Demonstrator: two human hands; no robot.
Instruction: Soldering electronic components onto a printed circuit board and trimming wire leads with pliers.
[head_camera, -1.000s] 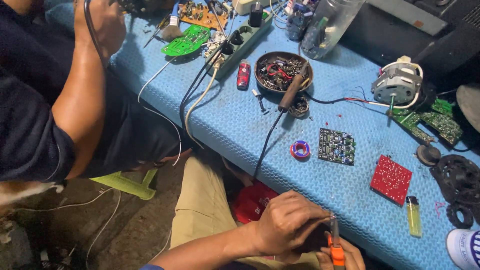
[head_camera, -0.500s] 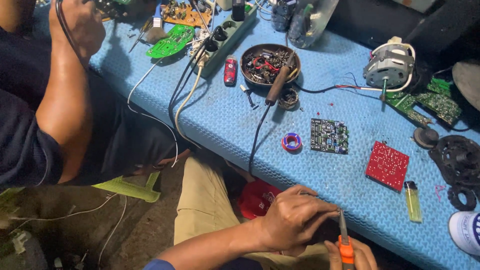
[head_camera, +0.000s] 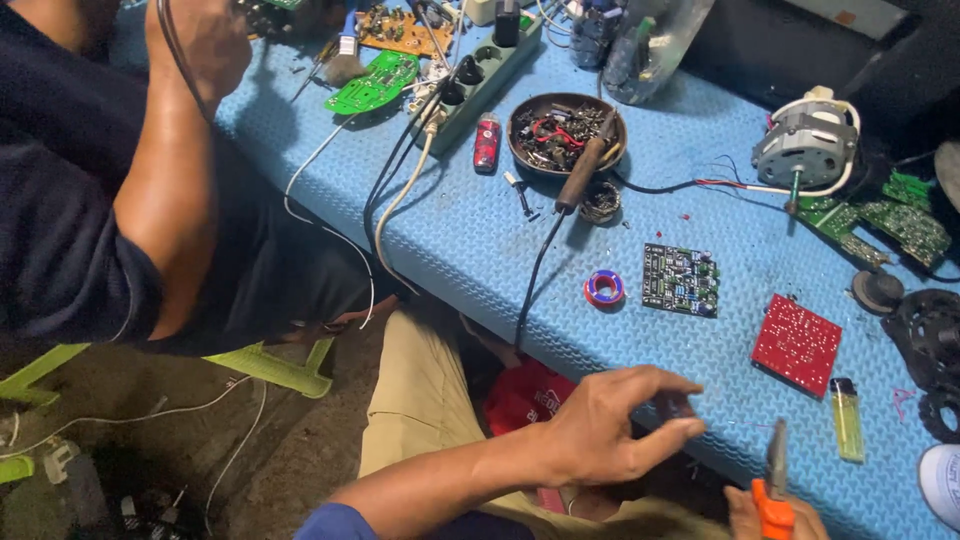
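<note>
Pliers (head_camera: 775, 490) with orange handles stand upright in the right hand (head_camera: 765, 512), fingers wrapped around them. Just beside, the left hand (head_camera: 600, 435) pinches a small dark part (head_camera: 672, 405) over the blue desk (head_camera: 700, 350) edge. Farther off lies a red circuit board (head_camera: 797, 343).

The right hand (head_camera: 765, 515) is cut off by the bottom edge at 5 o'clock; only its knuckles and the orange-handled pliers (head_camera: 775, 490) show. The left hand (head_camera: 610, 430) pinches something small and dark, too blurred to tell what. At 11 o'clock, a co-worker's hand (head_camera: 205, 40) runs past the top edge. A white round object (head_camera: 942, 485) at 4 o'clock is clipped by the right edge. The bowl (head_camera: 566, 130) holds parts too small to identify.
</note>
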